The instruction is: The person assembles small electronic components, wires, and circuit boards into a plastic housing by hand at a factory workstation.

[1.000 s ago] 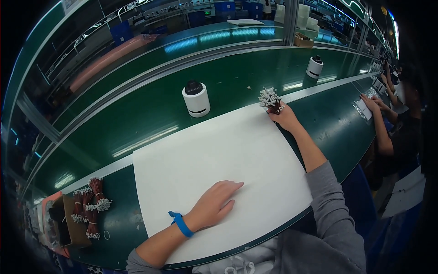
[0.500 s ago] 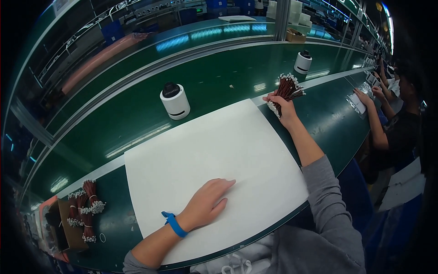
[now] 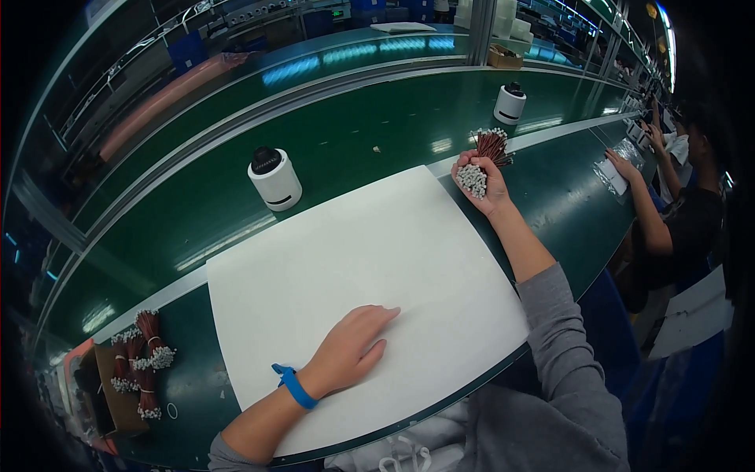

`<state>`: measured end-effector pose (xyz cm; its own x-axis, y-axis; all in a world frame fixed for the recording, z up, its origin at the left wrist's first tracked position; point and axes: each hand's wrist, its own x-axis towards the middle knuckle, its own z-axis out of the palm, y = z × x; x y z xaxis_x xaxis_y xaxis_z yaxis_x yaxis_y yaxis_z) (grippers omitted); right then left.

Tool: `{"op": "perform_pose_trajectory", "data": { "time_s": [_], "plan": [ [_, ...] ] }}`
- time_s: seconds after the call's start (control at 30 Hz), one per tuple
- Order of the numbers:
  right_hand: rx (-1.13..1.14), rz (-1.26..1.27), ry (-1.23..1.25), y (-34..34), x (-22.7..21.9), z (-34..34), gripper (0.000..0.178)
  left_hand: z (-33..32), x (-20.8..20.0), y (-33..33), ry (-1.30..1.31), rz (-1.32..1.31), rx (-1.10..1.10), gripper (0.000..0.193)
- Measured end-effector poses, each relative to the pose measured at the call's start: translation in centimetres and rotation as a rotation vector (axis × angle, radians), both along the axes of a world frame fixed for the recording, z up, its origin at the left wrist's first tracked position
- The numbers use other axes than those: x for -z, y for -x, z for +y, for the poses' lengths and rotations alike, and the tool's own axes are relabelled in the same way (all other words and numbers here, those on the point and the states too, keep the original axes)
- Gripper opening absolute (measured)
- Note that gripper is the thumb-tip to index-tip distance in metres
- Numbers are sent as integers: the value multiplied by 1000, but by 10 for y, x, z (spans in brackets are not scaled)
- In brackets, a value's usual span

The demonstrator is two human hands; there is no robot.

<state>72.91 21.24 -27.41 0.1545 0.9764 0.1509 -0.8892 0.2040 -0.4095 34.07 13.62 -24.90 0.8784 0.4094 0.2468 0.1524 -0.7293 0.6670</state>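
Note:
A bundle of dark red wires with white connector ends [image 3: 493, 146] is gripped in my right hand [image 3: 489, 185], above the far right corner of a large white sheet [image 3: 314, 283]. One cluster of white ends sticks out on the near side of the fist, and the other ends fan out on the far side. My left hand [image 3: 351, 346], with a blue band [image 3: 296, 387] at its wrist, lies on the sheet. Its fingers are stretched out and hold nothing. Several tied bundles of similar wires [image 3: 143, 358] lie at the far left.
On the green belt [image 3: 377, 122] beyond the sheet stand a white cylinder with a black top [image 3: 274, 182] and another white cylinder [image 3: 510, 106]. A cardboard box [image 3: 122, 393] sits beside the tied bundles. At the right, a person [image 3: 676, 220] handles a clear plastic bag [image 3: 616, 175].
My right hand has turned the wire bundle, so one cluster of white ends now faces me. Both white cylinders have shifted left along the belt. My left hand stays on the sheet.

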Motion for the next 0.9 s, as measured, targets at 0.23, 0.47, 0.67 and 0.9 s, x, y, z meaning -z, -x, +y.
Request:
{"op": "perform_pose_trajectory", "data": {
  "time_s": [0.23, 0.47, 0.67, 0.9],
  "plan": [
    [-23, -15, -44, -1, 2, 3, 2, 0, 0, 0, 10, 5, -5, 46],
    [-62, 51, -19, -3, 2, 2, 4, 0, -2, -2, 10, 3, -4, 46],
    [-138, 114, -13, -1, -3, -2, 6, 0, -2, -2, 10, 17, -7, 46],
    [-98, 100, 12, -1, 0, 0, 6, 0, 0, -1, 6, 11, -7, 45]
  ]
}}
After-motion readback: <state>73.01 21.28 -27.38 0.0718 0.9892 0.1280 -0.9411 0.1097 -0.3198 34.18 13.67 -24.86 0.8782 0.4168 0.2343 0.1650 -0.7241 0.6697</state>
